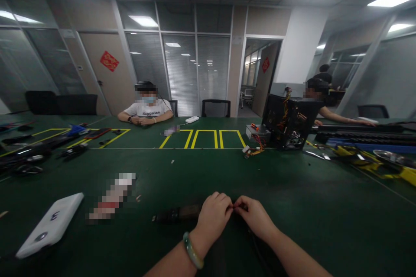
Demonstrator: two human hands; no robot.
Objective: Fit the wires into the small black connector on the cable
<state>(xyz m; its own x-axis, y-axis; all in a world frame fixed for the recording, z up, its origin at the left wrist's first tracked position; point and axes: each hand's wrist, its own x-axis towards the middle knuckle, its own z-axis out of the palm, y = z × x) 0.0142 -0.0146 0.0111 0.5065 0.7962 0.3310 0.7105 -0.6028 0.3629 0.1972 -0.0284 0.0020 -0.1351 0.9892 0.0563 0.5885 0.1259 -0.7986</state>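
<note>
My left hand (212, 214) and my right hand (255, 216) meet just above the green table, fingertips pinched together and almost touching. Whatever lies between them is too small and dark to make out. Beneath and left of my left hand lies a long dark tool (172, 214) with a brownish section and a small light tip at its left end; its kind is unclear, and my hand covers its right part. A dark cord-like strip (256, 246) runs by my right wrist. A green bangle (193, 251) circles my left wrist.
A white power bank-like device (52, 225) and a blurred-out packet (112, 199) lie to the left. Farther off stand an open black computer case (289, 121) and a power supply (256, 133) with loose cables. Two people sit across the green table (201, 173); black parts lie far left.
</note>
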